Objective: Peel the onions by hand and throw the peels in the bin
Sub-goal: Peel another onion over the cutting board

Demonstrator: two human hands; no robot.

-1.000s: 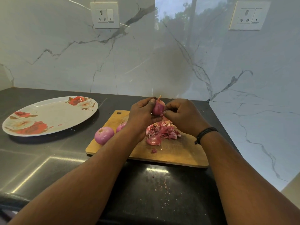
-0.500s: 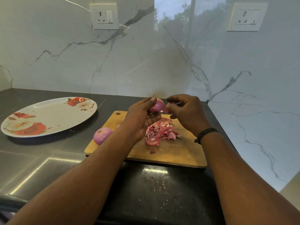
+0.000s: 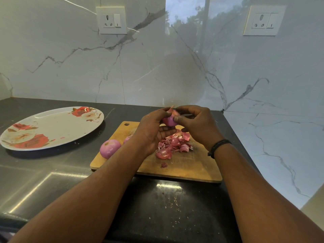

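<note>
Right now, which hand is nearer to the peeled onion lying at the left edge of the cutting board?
Left. The left hand is just right of the peeled onion; the right hand is farther right, both gripping another onion.

A: Where does the cutting board (image 3: 184,165) sit?

B: On the counter (image 3: 52,172), near the corner where the two walls meet. The plate (image 3: 43,130) lies on the counter to its left, apart from it.

A: And on the board?

B: A peeled onion (image 3: 110,148) at its left edge, a second one (image 3: 127,138) just behind it, half hidden by the left wrist. The heap of peels (image 3: 175,144) lies at the middle, with one stray scrap (image 3: 164,165) in front.

A: The hands?

B: The left hand (image 3: 150,130) and right hand (image 3: 198,125) meet above the board's far side, behind the heap, with a third onion (image 3: 169,120) between them.

A: On the walls?

B: A socket (image 3: 111,20) above the plate's side, another socket (image 3: 264,20) on the right.
</note>
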